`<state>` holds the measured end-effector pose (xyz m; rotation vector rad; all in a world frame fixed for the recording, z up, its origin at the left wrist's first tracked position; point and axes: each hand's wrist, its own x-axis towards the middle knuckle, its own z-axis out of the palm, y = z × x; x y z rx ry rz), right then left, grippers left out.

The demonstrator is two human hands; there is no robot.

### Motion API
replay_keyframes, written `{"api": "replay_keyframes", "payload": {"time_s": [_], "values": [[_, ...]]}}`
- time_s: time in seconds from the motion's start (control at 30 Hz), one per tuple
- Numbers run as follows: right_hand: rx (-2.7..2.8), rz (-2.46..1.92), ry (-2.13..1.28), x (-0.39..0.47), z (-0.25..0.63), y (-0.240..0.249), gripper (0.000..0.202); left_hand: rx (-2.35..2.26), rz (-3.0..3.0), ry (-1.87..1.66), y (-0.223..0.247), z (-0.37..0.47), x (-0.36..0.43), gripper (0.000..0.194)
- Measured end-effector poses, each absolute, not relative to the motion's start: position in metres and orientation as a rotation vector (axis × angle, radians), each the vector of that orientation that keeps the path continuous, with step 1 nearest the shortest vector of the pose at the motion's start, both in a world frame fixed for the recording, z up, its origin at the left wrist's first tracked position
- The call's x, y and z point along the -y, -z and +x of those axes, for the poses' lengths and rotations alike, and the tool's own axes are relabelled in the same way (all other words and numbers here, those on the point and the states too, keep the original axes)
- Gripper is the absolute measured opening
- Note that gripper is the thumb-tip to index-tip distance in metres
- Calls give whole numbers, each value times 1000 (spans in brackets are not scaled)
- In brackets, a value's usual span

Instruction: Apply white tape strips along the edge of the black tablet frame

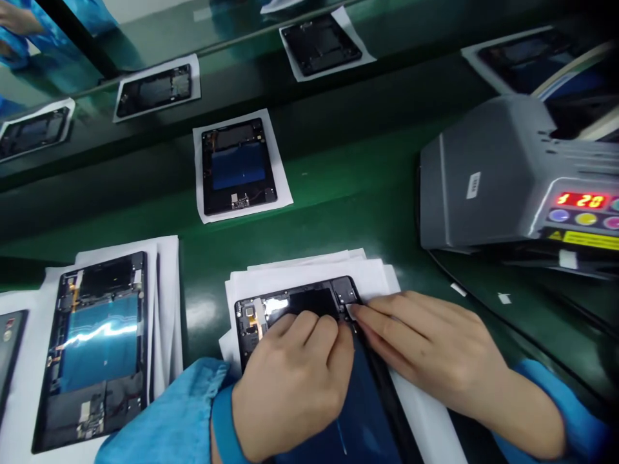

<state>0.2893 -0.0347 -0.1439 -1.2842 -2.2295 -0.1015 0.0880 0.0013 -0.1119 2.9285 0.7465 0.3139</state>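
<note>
An opened tablet body (365, 393) lies on stacked white sheets at the bottom centre, its top edge pointing away from me. My left hand (300, 380), with a blue band at the wrist, rests over its upper middle with the fingers curled and pressed together; what they hold is hidden. At the upper right corner of this tablet, my right hand (430, 345) has its fingers together, the tips on a small whitish piece (350, 312) by the frame. Both hands meet near that corner, fingertips close to each other.
Another opened tablet (99, 341) lies on paper at the left, beside a dark panel (10, 348). Beyond is one more tablet (236, 164), with several along a raised shelf. A grey machine (488, 174) with a red display stands right, its cable nearby. A person's hand (19, 18) shows top left.
</note>
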Motion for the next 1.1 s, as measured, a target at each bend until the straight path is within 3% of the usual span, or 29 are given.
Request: {"api": "replay_keyframes", "payload": {"time_s": [0.63,0.9,1.1], "values": [[2450,-1372,179,55,280,140,32,-748,2977,-193,110,88,5,17],[2501,-1322,284,58,280,138,33,-863,2982,-100,43,42,13,24],[2352,-1274,196,59,282,148,32,-1315,3080,282,26,13,-67,40]]}}
